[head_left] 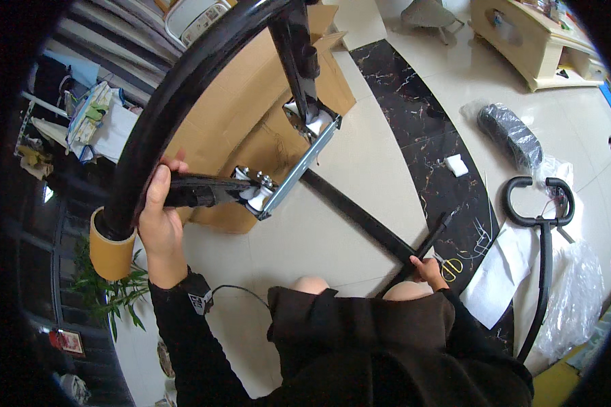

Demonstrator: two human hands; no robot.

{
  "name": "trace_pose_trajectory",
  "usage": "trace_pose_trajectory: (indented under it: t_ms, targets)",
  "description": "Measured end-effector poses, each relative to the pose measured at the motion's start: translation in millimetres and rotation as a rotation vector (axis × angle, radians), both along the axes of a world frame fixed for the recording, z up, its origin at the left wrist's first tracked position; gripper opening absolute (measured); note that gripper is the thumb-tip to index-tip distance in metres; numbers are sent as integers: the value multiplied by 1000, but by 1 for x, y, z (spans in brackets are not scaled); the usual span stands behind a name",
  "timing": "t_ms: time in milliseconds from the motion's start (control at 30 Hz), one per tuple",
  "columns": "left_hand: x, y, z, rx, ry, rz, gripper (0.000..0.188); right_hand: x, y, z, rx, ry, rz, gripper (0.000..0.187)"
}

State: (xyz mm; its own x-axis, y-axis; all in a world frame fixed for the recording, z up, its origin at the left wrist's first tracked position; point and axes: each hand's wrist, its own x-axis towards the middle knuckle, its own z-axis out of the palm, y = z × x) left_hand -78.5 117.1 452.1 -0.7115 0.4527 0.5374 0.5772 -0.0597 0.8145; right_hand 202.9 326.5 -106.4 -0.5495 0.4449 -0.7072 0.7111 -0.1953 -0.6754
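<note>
My left hand [161,234] is wrapped around a thick, curved black tube [173,95] near its lower end, where a tan cylinder-shaped end cap [113,256] sits. Two black struts join this tube to a grey metal bracket [304,169] with white rollers or sleeves at both ends. A straight black bar [360,214] runs from the bracket down to a short black crossbar [433,232]. My right hand [426,271] is closed around the frame where that bar meets the crossbar. Yellow-handled scissors [449,268] lie just right of it.
Opened cardboard [217,129] stands behind the frame. On the right floor lie a black loop-handled tube [544,271], a plastic-wrapped dark cushion [512,138], clear plastic [577,298], a white sheet [499,278] and white foam [457,165]. A cream cabinet [516,54] stands far right, a plant [119,295] left.
</note>
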Motion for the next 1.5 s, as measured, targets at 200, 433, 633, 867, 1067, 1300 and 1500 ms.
trace_pose_trajectory:
  t_ms: [200,433,633,867,1067,1300,1500]
  targets:
    - [-2,-3,0,-19,53,32,26,0,-2,-2,57,3,-4,68]
    - [-3,-5,-2,30,0,48,26,1,-3,-11,37,26,-6,71]
    - [-15,-15,-2,-18,40,37,24,0,-4,-11,56,42,-10,71]
    - [-37,-39,9,-51,-92,38,34,-1,-3,-7,90,70,83,67]
    - [-39,-38,15,24,-114,103,25,-1,-10,-3,-48,14,-39,70]
    - [-35,-25,19,-71,-46,-83,17,7,-38,3,-539,246,-210,75]
    - [-40,-23,22,-54,-82,-93,17,5,-68,-12,-880,418,-349,54]
